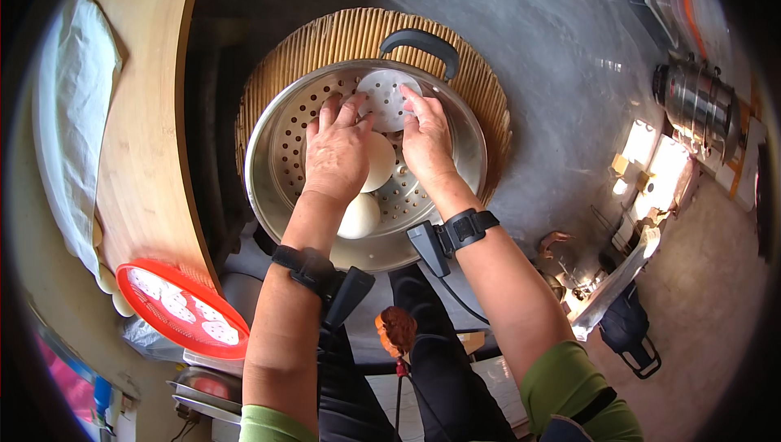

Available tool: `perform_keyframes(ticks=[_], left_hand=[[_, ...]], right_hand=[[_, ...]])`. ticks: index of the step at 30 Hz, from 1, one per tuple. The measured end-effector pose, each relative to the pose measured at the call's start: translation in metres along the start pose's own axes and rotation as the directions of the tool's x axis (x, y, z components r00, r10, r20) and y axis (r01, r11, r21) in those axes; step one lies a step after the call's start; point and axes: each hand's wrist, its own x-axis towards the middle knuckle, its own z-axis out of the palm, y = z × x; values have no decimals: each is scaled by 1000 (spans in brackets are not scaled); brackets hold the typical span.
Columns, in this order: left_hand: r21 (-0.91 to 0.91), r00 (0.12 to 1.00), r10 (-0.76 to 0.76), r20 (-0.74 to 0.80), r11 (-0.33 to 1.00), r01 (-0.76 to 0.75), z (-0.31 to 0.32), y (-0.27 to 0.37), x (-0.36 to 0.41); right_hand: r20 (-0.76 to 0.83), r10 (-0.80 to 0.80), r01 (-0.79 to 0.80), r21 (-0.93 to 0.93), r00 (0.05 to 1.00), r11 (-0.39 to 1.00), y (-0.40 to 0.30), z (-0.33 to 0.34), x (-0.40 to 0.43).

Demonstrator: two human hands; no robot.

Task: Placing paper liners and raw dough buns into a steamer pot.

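A metal steamer pot (479, 155) with a perforated floor stands on a round mat of thin sticks. Toward its far side lies a round white perforated liner (389, 97). The fingertips of my left hand (338, 149) touch the liner's left edge, and my right hand (427, 134) has its fingers at the right edge; whether either pinches it cannot be told. Two smooth white dough balls (379, 161) (360, 216) sit in the pot, one beside my left hand and one nearer to me, both partly hidden by my left hand and forearm.
A black handle (424, 44) rises at the pot's far side above the stick mat (317, 36). To the left, a red basket (235, 353) with more white liners sits by a wooden board (143, 137) and a pale cloth (76, 125). A metal vessel (701, 103) stands at the right.
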Motion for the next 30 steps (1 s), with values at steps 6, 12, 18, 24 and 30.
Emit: perform_keyframes(ticks=[6,12,18,24,30], left_hand=[[-31,999,-1,-43,1000,-1,2,-1,-2],[-57,999,-4,-38,998,2,1,-1,-2],[-69,999,-12,-42,998,9,1,-1,-6],[-207,982,-16,-186,978,-24,-26,8,-31],[-420,969,-44,-244,905,-64,-44,27,-78]], right_hand=[[35,-29,35,-183,999,982,-1,2,2],[109,-29,69,-384,994,921,-9,-2,5],[119,-3,52,-408,993,911,-14,-3,5],[148,5,53,-389,989,920,-16,-5,6],[139,-10,62,-377,990,924,-16,-13,10]])
